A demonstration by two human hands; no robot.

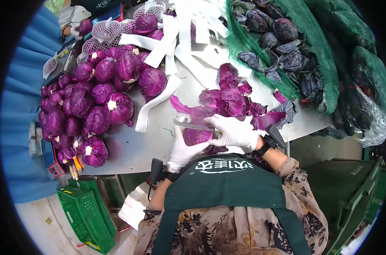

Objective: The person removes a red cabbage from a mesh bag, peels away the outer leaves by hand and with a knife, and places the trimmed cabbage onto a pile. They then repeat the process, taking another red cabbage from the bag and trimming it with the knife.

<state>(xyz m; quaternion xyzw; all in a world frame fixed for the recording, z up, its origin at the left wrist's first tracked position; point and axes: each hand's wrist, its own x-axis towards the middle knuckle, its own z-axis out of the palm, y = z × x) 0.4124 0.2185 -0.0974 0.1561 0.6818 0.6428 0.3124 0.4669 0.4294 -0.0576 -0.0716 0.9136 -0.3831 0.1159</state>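
Note:
A red cabbage [197, 136] rests on the metal table between my two white-gloved hands. My left hand [185, 149] is closed against its left and near side, thumb stretched toward my right hand. My right hand [234, 134] is closed on a knife [195, 125], its curved blade pointing left over the top of the cabbage. The handle is hidden in the glove. Loose purple outer leaves [233, 97] lie in a heap just beyond my right hand. A single leaf [180, 104] lies beyond the cabbage.
Trimmed red cabbages [93, 102] are piled at the left. White foam net strips [176, 38] lie at the back. A green mesh sack [324, 55] of untrimmed cabbages stands at the right. Another person's gloved hand [72, 19] is near a cabbage at the far left. Green crates [84, 212] stand below.

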